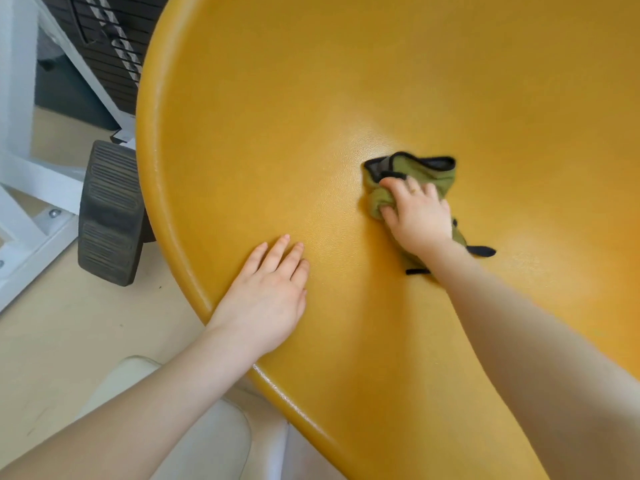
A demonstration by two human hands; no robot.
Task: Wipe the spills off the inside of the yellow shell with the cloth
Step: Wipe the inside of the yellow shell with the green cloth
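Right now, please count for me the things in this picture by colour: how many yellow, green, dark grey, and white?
Yellow: 1, the shell
Green: 1, the cloth with black edging, under the right hand
Dark grey: 1, the ribbed pad beside the shell
White: 1, the metal frame behind the pad
Total: 4
The left hand lies flat on the shell.

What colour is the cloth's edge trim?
Black trim on the crumpled olive-green cloth, seen in the head view.

Yellow shell [346,98]: big, dished, pebbled inside, glossy rounded rim. Cloth [415,174]: olive green, black edging, bunched up, lying on shell's inner surface near centre.
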